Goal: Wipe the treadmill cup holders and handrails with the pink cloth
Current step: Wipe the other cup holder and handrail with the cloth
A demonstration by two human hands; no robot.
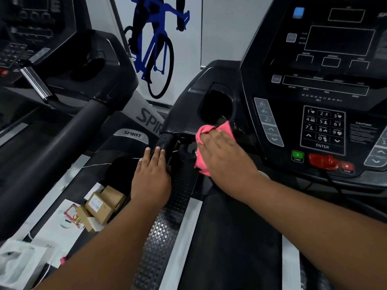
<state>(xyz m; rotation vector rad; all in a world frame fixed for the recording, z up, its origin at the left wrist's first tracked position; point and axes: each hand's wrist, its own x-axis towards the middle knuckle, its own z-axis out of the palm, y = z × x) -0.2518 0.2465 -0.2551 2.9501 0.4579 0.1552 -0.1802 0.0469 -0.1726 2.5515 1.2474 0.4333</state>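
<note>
We are resting our left hand (151, 176), fingers straight, on the handrail (165, 140). At its 2 o'clock, our right hand (226, 160) is pressing flat-fingered on the pink cloth (206, 130), touching the cup holder (217, 105) rim at 12 o'clock.

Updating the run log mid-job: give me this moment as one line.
right hand: presses pink cloth at cup holder near rim | left hand: rests flat on handrail | stage: wiping
</note>
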